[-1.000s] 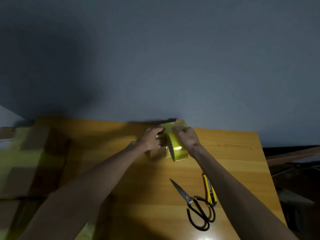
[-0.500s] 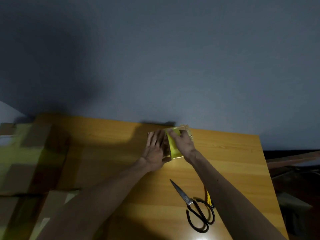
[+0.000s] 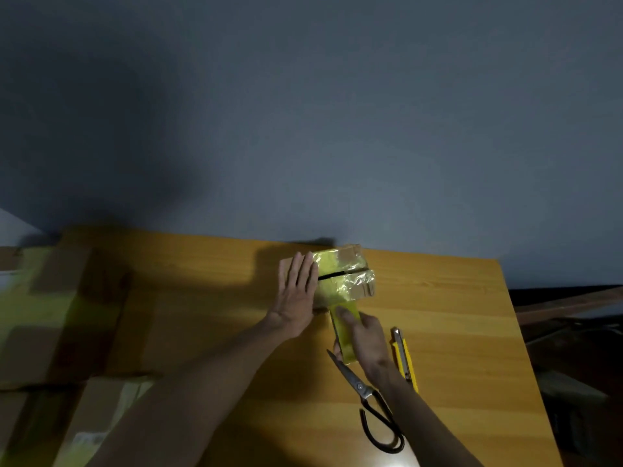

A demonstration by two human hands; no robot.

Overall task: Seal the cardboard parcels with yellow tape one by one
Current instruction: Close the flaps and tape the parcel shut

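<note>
Head view, dim light, wooden table (image 3: 455,315) against a grey-blue wall (image 3: 303,129).

- Cardboard parcel (image 3: 354,274): small, lies flat at the far edge of the table, close to the wall. A dark slit between its top flaps is visible. Glossy yellow tape strip (image 3: 328,264) crosses the top and runs down the near side.
- Left hand (image 3: 296,293): flat, fingers straight and together, palm down on the left part of the parcel top. It presses the parcel, nothing gripped. The fingertips reach almost to the parcel's far edge.
- Right hand (image 3: 367,338): just in front of the parcel's near side, not touching the cardboard. Fingers and thumb are curled round the yellow tape roll (image 3: 345,335), forefinger laid along its top. The roll stands on edge, and the tape looks continuous from the roll up onto the parcel.
- So the parcel lies under the left hand and just beyond the right.

Other items: scissors (image 3: 371,396) with black handles, blades pointing toward the roll, partly under the right forearm. Yellow utility knife (image 3: 404,360) lies just right of the right wrist. Taped cardboard boxes (image 3: 43,298) sit at the left, in shadow, well apart from the parcel.
</note>
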